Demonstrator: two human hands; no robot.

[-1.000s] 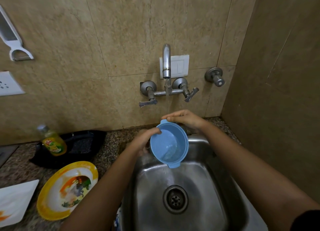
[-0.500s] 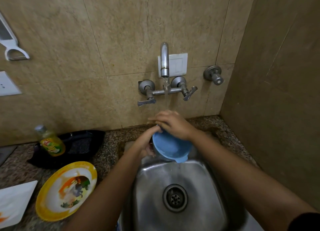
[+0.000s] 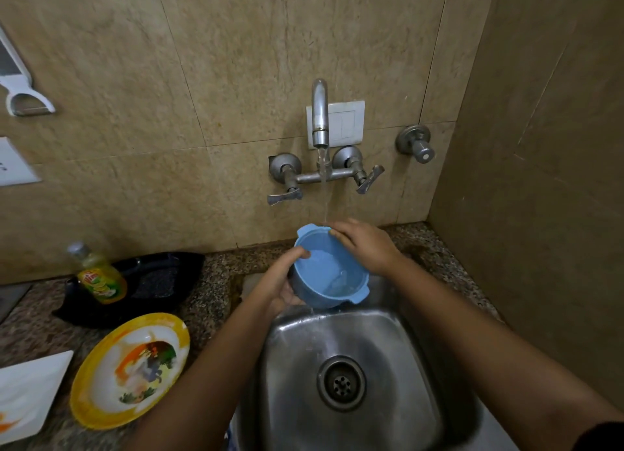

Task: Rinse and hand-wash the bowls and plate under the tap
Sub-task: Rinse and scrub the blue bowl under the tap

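Note:
A small blue bowl (image 3: 329,275) with two little handles is held tilted over the back of the steel sink (image 3: 398,366), some water inside it. My left hand (image 3: 282,281) grips its left wall, thumb over the rim. My right hand (image 3: 366,244) grips the far right rim. The wall tap (image 3: 320,112) runs a thin stream down to the bowl's far edge. A yellow-rimmed plate (image 3: 130,369) with a printed picture lies on the counter to the left.
A dish-soap bottle (image 3: 99,275) stands against a black tray (image 3: 158,278) on the granite counter. A white square plate (image 3: 27,393) sits at the left edge. Lever handles (image 3: 283,197) and a side valve (image 3: 417,145) jut from the tiled wall; a wall closes the right side.
The bowl was tipped mouth-down under my right hand half a second ago; now it is turned back up facing me with water in it, and water is running from the tap.

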